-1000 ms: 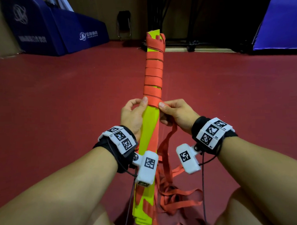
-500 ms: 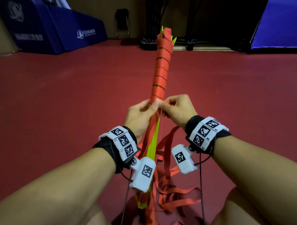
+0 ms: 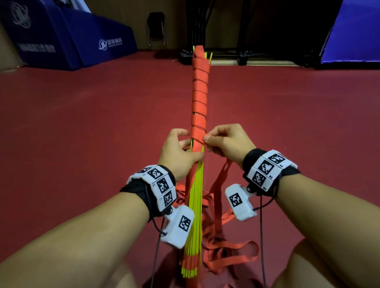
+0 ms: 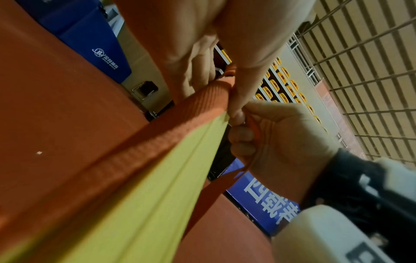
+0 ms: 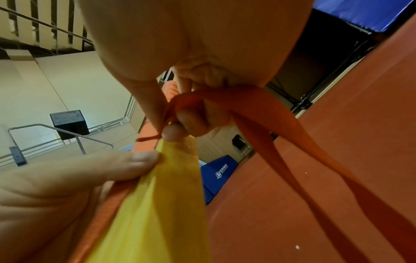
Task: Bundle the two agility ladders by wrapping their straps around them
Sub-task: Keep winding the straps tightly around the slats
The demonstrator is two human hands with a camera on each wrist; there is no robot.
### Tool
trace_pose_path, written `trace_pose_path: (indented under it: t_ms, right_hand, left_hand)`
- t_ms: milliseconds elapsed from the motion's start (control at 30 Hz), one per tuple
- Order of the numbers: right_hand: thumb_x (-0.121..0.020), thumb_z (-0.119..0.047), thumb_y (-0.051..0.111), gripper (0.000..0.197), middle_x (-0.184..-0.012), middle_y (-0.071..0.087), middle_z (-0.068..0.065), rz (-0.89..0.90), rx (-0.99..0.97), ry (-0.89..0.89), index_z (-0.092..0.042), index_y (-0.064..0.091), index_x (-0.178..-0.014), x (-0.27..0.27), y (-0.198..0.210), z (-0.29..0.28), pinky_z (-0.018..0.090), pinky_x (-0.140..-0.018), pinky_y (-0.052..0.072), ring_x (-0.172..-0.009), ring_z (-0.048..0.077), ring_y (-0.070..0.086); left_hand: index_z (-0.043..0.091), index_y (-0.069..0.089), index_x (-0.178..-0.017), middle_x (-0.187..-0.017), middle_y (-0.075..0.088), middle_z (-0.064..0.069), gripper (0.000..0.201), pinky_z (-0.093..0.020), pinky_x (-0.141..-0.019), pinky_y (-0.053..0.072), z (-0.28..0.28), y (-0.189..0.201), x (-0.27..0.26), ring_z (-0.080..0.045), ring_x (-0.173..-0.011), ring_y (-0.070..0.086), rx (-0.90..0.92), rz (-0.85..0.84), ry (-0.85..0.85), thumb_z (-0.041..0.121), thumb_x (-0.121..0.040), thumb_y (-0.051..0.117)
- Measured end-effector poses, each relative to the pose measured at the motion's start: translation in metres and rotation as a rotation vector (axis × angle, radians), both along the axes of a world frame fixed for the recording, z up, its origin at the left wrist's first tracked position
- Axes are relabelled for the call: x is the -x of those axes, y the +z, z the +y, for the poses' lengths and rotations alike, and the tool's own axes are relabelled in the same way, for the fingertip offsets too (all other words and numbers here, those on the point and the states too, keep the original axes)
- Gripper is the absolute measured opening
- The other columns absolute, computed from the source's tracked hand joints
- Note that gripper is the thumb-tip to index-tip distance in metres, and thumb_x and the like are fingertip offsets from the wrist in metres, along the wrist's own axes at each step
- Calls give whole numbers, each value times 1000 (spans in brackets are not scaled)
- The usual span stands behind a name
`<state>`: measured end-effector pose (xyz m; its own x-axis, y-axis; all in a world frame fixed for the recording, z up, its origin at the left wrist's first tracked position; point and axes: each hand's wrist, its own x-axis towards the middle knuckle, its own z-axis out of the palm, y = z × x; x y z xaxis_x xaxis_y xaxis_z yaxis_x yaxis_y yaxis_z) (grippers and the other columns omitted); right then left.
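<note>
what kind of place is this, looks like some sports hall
Most likely an indoor sports hall or gym: a wide red sports floor, blue padded barriers along its edge, and rows of yellow spectator seats behind.

blue padded mats [image 3: 77,38] and a dark folding chair [image 3: 156,29] stand beyond the red floor [image 3: 76,126].

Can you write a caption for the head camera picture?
Left hand grips the yellow ladder rungs while right hand pinches the orange strap.
</note>
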<state>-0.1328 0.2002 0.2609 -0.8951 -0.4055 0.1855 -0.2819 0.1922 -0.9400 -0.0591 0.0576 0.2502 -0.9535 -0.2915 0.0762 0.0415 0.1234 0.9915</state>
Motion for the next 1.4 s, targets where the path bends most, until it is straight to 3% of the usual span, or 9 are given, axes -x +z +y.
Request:
trace_pose_path:
  t_ms: [133, 267, 567, 800, 933, 1033, 1133, 1300, 1400]
  right_hand:
    - [-95, -24, 68, 27, -54, 61, -3, 107, -88, -7, -12, 64, -72, 5, -6, 6, 21, -52, 38, -50, 10, 50]
    - [-98, -31, 63, 32, -58, 61, -6, 131, -103, -8, -16, 63, -70, 4, -5, 6, 15, -53, 36, -48, 0, 48]
    - [-95, -25, 67, 35, -66, 66, 11, 129, 70, -37, 6, 61, -80, 3, -2, 4, 12, -50, 42, -52, 6, 59]
    - [-92, -44, 67, 49, -59, 58, 0, 17, 24, -39, -9, 53, -61, 3, -6, 2, 33, -60, 55, -54, 11, 59]
    - [-89, -41, 72, 47, -58, 60, 3, -27, 149, -58, -12, 50, -58, 2, -6, 0, 36, -59, 57, -55, 16, 64]
    - [-83, -46, 74, 49, -59, 62, 5, -1, 146, -61, -11, 52, -57, 1, -5, 0, 35, -58, 57, -58, 20, 67]
    - [-79, -53, 74, 51, -53, 59, -2, 47, 65, -45, -15, 52, -53, 0, -8, -4, 37, -58, 58, -53, 16, 65]
    - [-84, -65, 63, 50, -61, 64, -1, 117, -138, 31, -21, 62, -59, 9, -10, 1, 42, -68, 52, -62, 12, 58]
    - [-85, -61, 63, 46, -65, 54, -1, 171, -250, 62, -20, 60, -63, 10, -9, 6, 32, -64, 34, -61, 13, 45]
  left_hand:
    - [21, 53, -103, -97, 75, -11, 50, -45, -78, 60, -2, -2, 2, -23, -81, 71, -53, 1, 3, -16, -76, 73]
    - [10, 55, -114, -98, 73, -15, 45, -40, -76, 59, -3, -2, 4, -24, -79, 70, -177, -8, -43, -20, -81, 67]
    - [7, 55, -114, -95, 72, -16, 43, -41, -77, 59, -6, -1, 9, -26, -78, 69, -286, -8, -39, -22, -83, 62]
    - [3, 54, -121, -93, 72, -16, 42, -35, -67, 61, -3, 3, 6, -23, -74, 69, -336, -8, -91, -21, -86, 57]
    - [-2, 54, -125, -94, 72, -16, 36, -36, -73, 60, 4, 5, 5, -25, -80, 70, -343, 31, -88, -6, -91, 64]
    - [-1, 58, -122, -99, 73, -19, 41, -52, -90, 58, 10, 4, 7, -30, -90, 70, -364, 58, -30, 21, -91, 75]
    - [13, 68, -104, -99, 75, -20, 56, -63, -88, 56, 10, 3, 9, -37, -93, 73, -282, 52, 72, 52, -67, 83]
    - [15, 69, -95, -96, 75, -22, 25, -65, -87, 55, 0, 0, 14, -39, -87, 71, -232, 87, 99, 34, -81, 78]
    - [14, 70, -99, -96, 75, -20, 50, -63, -88, 56, -6, -3, 17, -40, -91, 72, -202, 107, 133, 49, -64, 78]
